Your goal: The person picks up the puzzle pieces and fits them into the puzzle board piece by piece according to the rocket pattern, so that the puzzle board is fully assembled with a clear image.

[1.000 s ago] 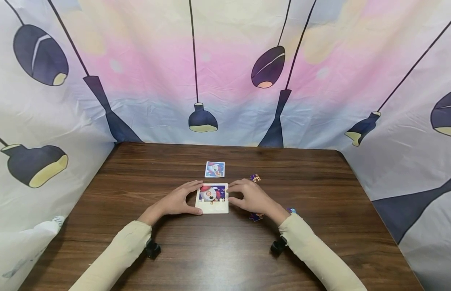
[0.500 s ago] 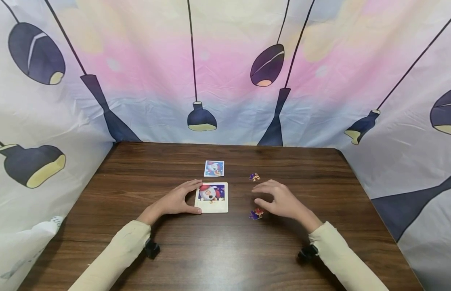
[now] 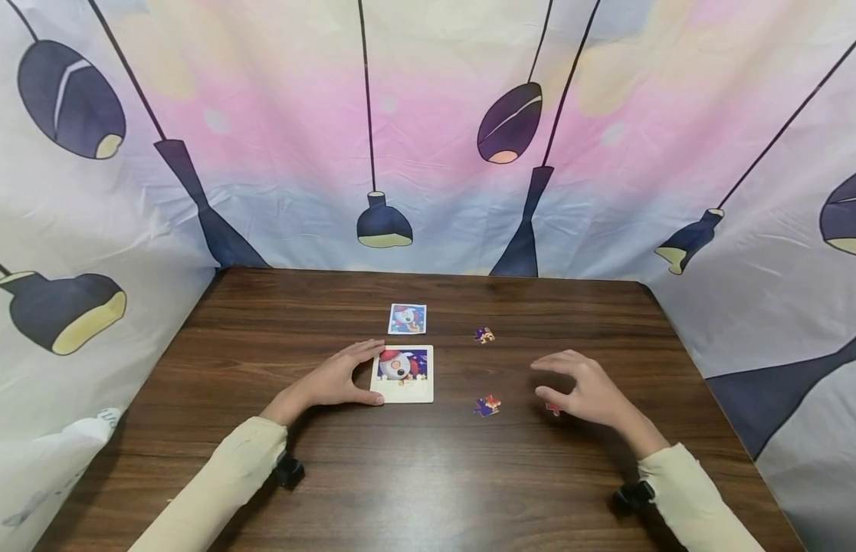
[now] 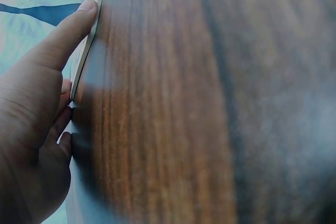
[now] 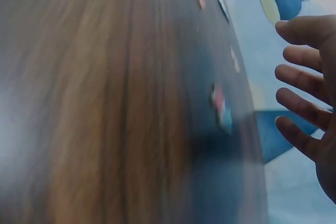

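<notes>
A jigsaw puzzle board [image 3: 408,393] lies flat on the table, its upper part filled with a picture of a white cartoon animal in red and its lower part bare cream. My left hand [image 3: 339,379] holds the board's left side, thumb at the near corner and fingertips at the far one. In the left wrist view the thumb [image 4: 79,27] presses on the board's edge. To the right, my right hand [image 3: 586,389] hovers with spread, loosely bent fingers and nothing in them. Under it a red puzzle piece [image 3: 553,410] is partly hidden; the right wrist view shows this pink and blue piece [image 5: 220,108], blurred.
Behind the board lies a small picture card [image 3: 408,319] with the same animal. Further puzzle pieces rest between board and right hand: a purple and yellow one [image 3: 483,335] farther back, a purple and red one [image 3: 487,405] nearer. A printed curtain [image 3: 441,153] hangs behind the wooden table [image 3: 317,475].
My right hand has left the board's right edge and moved right, past the nearer purple and red piece, uncovering it. The left hand and board have stayed in place.
</notes>
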`<state>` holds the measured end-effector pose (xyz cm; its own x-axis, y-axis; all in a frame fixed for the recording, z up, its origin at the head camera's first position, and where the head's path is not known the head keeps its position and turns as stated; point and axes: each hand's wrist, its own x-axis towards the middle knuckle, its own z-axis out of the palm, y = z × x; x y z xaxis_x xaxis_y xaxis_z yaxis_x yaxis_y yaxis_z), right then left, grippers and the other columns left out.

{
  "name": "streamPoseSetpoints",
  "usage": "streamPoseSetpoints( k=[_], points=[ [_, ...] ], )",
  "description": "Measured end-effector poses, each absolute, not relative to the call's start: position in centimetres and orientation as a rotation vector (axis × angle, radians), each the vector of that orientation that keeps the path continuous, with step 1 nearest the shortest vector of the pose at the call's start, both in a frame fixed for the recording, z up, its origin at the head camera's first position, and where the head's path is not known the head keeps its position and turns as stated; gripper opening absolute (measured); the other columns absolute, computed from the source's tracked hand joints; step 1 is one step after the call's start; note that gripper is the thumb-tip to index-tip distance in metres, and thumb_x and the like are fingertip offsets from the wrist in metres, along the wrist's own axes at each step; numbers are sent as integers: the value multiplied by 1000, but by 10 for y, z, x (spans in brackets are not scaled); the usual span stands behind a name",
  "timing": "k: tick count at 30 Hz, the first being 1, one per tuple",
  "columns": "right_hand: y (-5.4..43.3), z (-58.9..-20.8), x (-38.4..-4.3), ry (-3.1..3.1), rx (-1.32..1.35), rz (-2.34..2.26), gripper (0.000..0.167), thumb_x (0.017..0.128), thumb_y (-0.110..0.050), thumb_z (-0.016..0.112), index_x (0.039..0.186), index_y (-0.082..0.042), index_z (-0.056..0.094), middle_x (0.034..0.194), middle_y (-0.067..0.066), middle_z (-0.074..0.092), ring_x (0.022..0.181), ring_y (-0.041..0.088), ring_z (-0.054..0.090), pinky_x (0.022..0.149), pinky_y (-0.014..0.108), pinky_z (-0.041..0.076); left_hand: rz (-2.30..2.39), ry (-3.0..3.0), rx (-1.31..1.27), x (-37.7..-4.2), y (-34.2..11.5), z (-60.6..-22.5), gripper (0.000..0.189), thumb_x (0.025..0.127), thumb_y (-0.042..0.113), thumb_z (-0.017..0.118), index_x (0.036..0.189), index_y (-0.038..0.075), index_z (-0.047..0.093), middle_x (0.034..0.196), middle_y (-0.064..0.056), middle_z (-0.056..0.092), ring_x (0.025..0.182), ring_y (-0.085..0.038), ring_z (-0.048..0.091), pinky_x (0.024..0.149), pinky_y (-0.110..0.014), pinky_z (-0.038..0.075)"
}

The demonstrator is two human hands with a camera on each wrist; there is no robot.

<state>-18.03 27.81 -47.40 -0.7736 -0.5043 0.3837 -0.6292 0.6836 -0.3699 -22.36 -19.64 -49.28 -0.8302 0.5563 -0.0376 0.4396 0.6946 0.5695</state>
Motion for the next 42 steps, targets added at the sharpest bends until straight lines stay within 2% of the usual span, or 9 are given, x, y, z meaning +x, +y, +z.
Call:
streamPoseSetpoints(
  k=[12,22,26,31,35,38,42],
  points=[
    [311,-492,-171,-2706,863,670,36,84,-25,84,117,-13,77,119,1,73,112,25,66,91,53,54,819,2699,810,-225,-196,-493,106,77,64,81,159,13,38,166,-11,32,152,-39,26,116,-64,29],
    [313,-495,-168,-2834,834,617,36,83,-15,78,119,-14,77,125,5,70,117,31,63,94,58,51,824,2694,820,-225,-196,-494,106,77,66,80,159,14,39,165,-12,32,153,-39,25,116,-64,30],
    [312,-496,-167,-2869,817,604,31,86,-14,78,117,-16,79,128,6,68,119,33,60,95,59,50,820,2696,815,-225,-196,-494,106,77,66,80,159,13,39,166,-12,31,153,-39,25,116,-64,30],
    [309,-498,-169,-2866,768,600,22,87,-25,84,107,-18,80,125,6,69,118,32,61,93,57,52,819,2699,814,-226,-196,-494,106,77,66,81,159,13,39,166,-12,31,153,-39,25,116,-64,30],
    [307,-501,-171,-2832,726,595,28,83,-37,86,102,-19,77,119,5,72,112,29,64,91,54,54,816,2698,816,-226,-196,-494,106,77,66,80,159,13,39,166,-11,31,153,-39,25,116,-64,30],
    [307,-502,-171,-2824,730,579,33,85,-36,85,110,-16,77,119,5,72,113,29,64,92,54,53,815,2695,814,-225,-196,-494,106,77,67,80,159,14,39,166,-11,31,153,-40,25,116,-65,29],
    [307,-500,-170,-2853,760,566,37,89,-22,79,125,-14,75,124,7,69,118,33,61,95,59,50,815,2694,805,-225,-196,-493,106,77,67,80,159,14,39,166,-11,30,153,-40,25,116,-65,29]
  ],
)
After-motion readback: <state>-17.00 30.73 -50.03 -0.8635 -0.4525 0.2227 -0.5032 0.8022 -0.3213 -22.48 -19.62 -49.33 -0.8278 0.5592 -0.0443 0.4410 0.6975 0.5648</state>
